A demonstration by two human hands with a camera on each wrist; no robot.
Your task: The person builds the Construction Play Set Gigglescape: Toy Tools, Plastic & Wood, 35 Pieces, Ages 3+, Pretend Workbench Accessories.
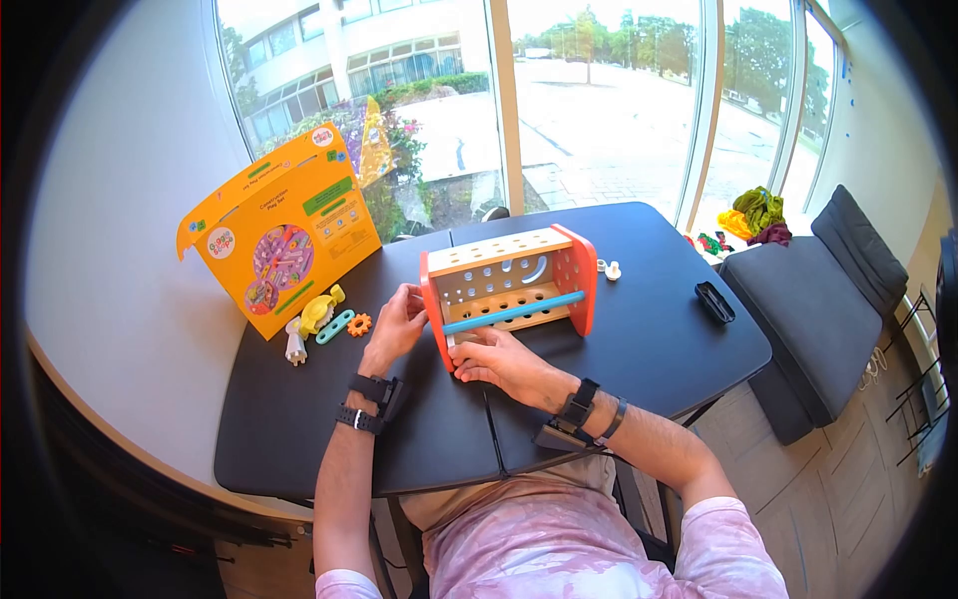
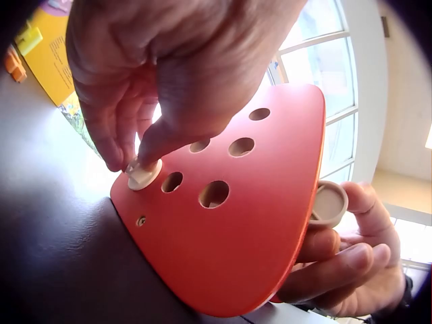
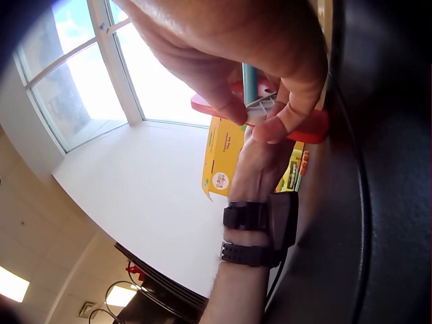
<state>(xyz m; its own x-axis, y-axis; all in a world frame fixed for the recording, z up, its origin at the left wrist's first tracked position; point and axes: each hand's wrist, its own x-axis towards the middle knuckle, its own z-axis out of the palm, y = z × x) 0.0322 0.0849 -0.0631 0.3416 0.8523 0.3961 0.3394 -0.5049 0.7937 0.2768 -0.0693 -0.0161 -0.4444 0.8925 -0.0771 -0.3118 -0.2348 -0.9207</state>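
Observation:
A wooden toy bench [image 1: 549, 241] with two red side panels, a perforated top and a blue rod stands on the table. At the outer face of its left red panel [image 2: 236, 250], my left hand [image 2: 162, 74] pinches a cream round knob [image 2: 144, 177] against a hole near the panel's edge. On the inner side of that panel, my right hand [image 1: 509, 367] pinches a pale round plastic piece [image 2: 329, 204] between thumb and fingers. The right wrist view shows this ribbed piece [image 3: 262, 106] by the red panel.
An orange box [image 1: 289, 220] stands at the left of the black table [image 1: 639, 369], with a yellow toy [image 1: 317, 313], a teal link [image 1: 335, 326] and an orange gear [image 1: 359, 324] before it. Small cream pieces [image 1: 613, 271] lie right of the bench; a black case [image 1: 714, 302] lies farther right.

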